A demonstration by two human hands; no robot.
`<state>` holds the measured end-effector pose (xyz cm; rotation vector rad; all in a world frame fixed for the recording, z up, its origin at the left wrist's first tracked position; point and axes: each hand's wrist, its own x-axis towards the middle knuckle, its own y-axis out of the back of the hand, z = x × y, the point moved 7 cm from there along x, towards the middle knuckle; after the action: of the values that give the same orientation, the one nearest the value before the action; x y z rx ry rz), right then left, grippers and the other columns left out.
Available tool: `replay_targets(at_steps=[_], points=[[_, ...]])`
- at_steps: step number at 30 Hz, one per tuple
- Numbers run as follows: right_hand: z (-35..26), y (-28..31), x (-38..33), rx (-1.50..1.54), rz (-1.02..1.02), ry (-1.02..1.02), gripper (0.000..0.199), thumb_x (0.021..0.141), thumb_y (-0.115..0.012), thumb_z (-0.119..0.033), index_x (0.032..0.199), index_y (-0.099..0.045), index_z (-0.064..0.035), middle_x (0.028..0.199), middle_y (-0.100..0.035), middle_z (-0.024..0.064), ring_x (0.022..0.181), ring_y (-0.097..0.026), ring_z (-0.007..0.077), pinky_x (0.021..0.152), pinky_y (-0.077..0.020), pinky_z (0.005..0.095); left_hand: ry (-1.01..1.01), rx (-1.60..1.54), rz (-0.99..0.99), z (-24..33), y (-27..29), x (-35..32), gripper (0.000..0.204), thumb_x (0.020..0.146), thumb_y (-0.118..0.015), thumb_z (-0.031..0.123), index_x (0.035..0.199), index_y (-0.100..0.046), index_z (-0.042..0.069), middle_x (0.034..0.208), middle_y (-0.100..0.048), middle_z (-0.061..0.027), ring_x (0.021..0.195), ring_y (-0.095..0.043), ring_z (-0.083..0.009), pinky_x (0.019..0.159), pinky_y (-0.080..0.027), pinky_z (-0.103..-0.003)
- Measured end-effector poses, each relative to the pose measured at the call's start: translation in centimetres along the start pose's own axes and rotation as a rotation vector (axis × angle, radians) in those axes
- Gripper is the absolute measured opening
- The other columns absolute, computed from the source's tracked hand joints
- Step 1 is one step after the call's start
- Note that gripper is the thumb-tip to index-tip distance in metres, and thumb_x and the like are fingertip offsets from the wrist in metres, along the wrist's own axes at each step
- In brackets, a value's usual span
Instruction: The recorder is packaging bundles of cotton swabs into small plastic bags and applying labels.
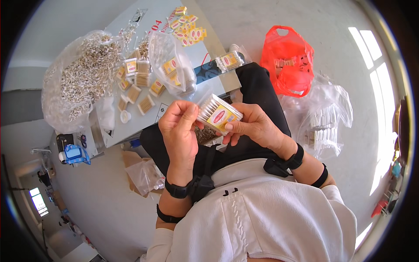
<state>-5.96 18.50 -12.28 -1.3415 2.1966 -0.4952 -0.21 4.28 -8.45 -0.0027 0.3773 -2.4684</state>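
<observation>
A clear packet of cotton swabs (pixel 219 115) with a yellow label is held tilted above my lap. My left hand (pixel 178 129) pinches its left edge between thumb and fingers. On the other side, my right hand (pixel 256 127) grips the packet's right end, the thumb lying across the label's lower corner. White swab tips show along the packet's upper left side. Another swab packet (pixel 229 61) lies beyond, at the table's corner by my knee.
On the table (pixel 131 131) stand a big clear bag of loose swabs (pixel 89 76), several swab bundles (pixel 146 105), a bag of clear film (pixel 185 72) and yellow labels (pixel 190 30). A red plastic bag (pixel 288 56) and a clear bag of white packs (pixel 324 124) are on the floor at right.
</observation>
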Motion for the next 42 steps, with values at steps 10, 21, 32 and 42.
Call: replay_targets(at_steps=[10, 21, 32, 42], points=[[0.6, 0.8, 0.6, -0.040, 0.064, -0.037, 0.022, 0.088, -0.060, -0.008, 0.107, -0.056, 0.0026, 0.089, -0.067, 0.0112, 0.069, -0.067, 0.0136, 0.060, -0.0548, 0.0217, -0.081, 0.279, -0.037, -0.8, -0.1, 1.1, 0.016, 0.088, -0.063, 0.012, 0.077, -0.060, 0.000, 0.066, -0.054, 0.0026, 0.054, -0.041, -0.0030, 0.048, -0.032, -0.018], [-2.1, 2.9, 1.1, -0.233, 0.269, 0.212, 0.030, 0.087, -0.066, -0.019, 0.105, -0.060, 0.0054, 0.087, -0.063, 0.0033, 0.081, -0.054, 0.0052, 0.071, -0.0462, 0.0211, 0.042, 0.203, -0.122, -1.6, -0.5, 1.3, 0.011, 0.084, -0.066, 0.004, 0.075, -0.061, -0.001, 0.066, -0.057, 0.0019, 0.060, -0.047, -0.0029, 0.055, -0.038, -0.018], [-4.1, 0.9, 1.3, -0.616, 0.142, 0.254, 0.010, 0.086, -0.062, -0.006, 0.081, -0.057, 0.0018, 0.072, -0.054, 0.0018, 0.068, -0.045, 0.0057, 0.059, -0.0403, 0.0225, -0.181, 0.616, -0.351, -0.8, -3.4, 0.0, 0.008, 0.073, -0.061, -0.006, 0.077, -0.055, -0.002, 0.071, -0.052, -0.0059, 0.058, -0.050, -0.0127, 0.054, -0.041, -0.024], [-5.0, -0.3, 0.8, -0.836, 0.213, 0.526, 0.007, 0.074, -0.061, 0.000, 0.075, -0.054, 0.0011, 0.065, -0.050, 0.0071, 0.057, -0.049, 0.0135, 0.052, -0.0397, 0.0255, -0.249, 0.757, -0.368, 0.9, -3.2, -0.2, 0.010, 0.069, -0.057, -0.006, 0.071, -0.049, 0.000, 0.067, -0.049, -0.0071, 0.052, -0.047, -0.0161, 0.048, -0.038, -0.027]])
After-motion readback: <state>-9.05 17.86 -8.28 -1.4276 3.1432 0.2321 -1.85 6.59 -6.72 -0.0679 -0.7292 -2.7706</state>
